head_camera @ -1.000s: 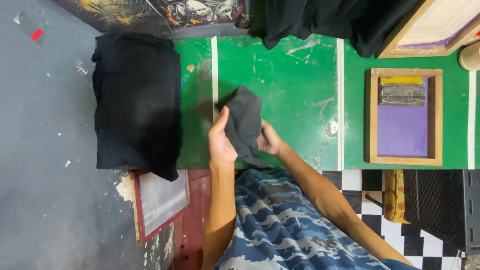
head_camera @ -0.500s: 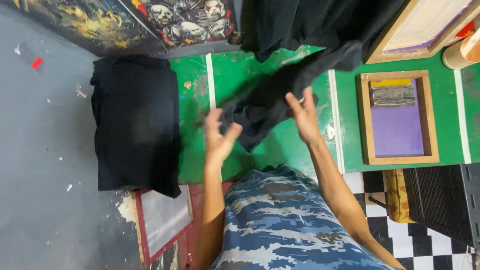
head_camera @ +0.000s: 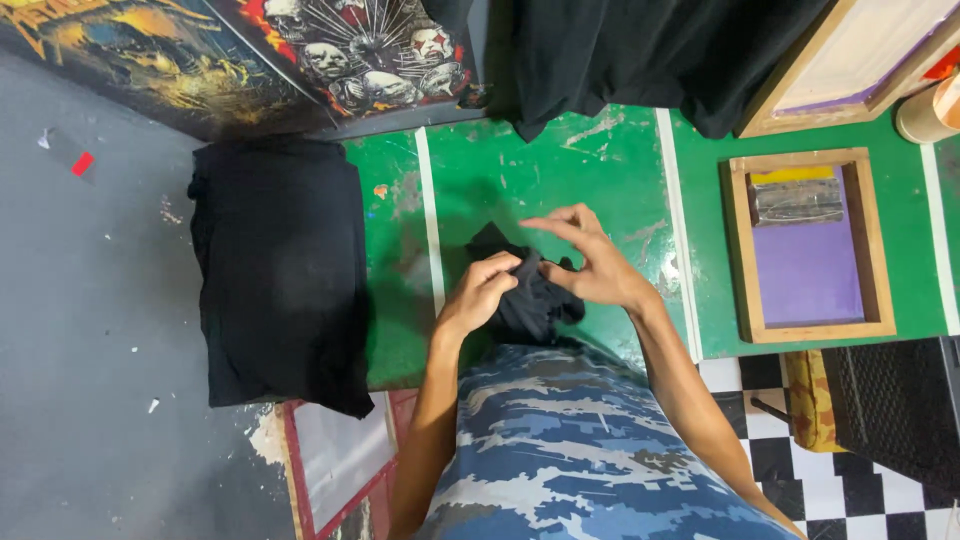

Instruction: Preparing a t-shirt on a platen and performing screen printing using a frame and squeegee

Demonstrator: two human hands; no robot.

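A crumpled black cloth is bunched up above the green table, close to my body. My left hand pinches its left side with closed fingers. My right hand grips its right side with thumb and lower fingers while the index and middle fingers stick out to the left. A stack of folded black garments lies at the table's left end, apart from both hands.
A wooden-framed printing screen with purple mesh lies on the table at right. More black fabric hangs over the far edge. Printed posters lie at the back left. A second frame leans at top right. Grey floor lies left.
The cloth was a small bundle, then spread wide between my raised hands, and is now gathered back into a small bunch held low near my body.
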